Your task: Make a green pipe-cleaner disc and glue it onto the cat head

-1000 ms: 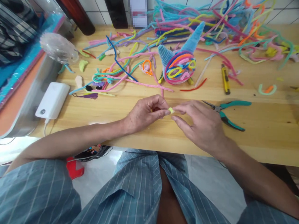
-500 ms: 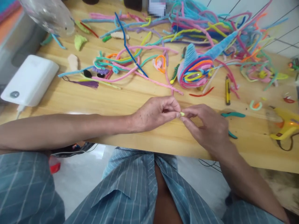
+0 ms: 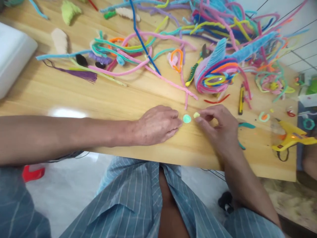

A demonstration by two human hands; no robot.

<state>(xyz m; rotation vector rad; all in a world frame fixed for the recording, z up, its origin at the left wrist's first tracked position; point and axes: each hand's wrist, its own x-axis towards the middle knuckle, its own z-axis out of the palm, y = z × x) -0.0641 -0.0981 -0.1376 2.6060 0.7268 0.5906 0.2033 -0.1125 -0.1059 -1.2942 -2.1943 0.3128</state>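
Note:
My left hand point(image 3: 159, 126) is closed, its back turned up, low over the front of the table. At its fingertips is a small round mint-green disc point(image 3: 186, 119), its flat face up; the grip on its edge is mostly hidden. To the right of the disc, my right hand point(image 3: 219, 127) pinches a small pale-yellow fuzzy piece point(image 3: 196, 115) between thumb and index finger. A narrow gap separates the yellow piece from the disc. Beyond the hands lies a fish-like figure of coiled pipe cleaners point(image 3: 215, 79) with a blue fin.
Loose pipe cleaners point(image 3: 133, 36) spread across the back. Green-handled pliers point(image 3: 192, 74), a yellow utility knife point(image 3: 241, 99) and a teal-handled tool point(image 3: 246, 125) lie nearby. A yellow glue gun point(image 3: 289, 135) rests at the right, and a white box-shaped device point(image 3: 13, 56) at the left.
My hands have parted; the yellow piece stays in my right fingers. The green disc has come into sight by my left fingers, whose hand has turned back up. The view has shifted closer and rightward.

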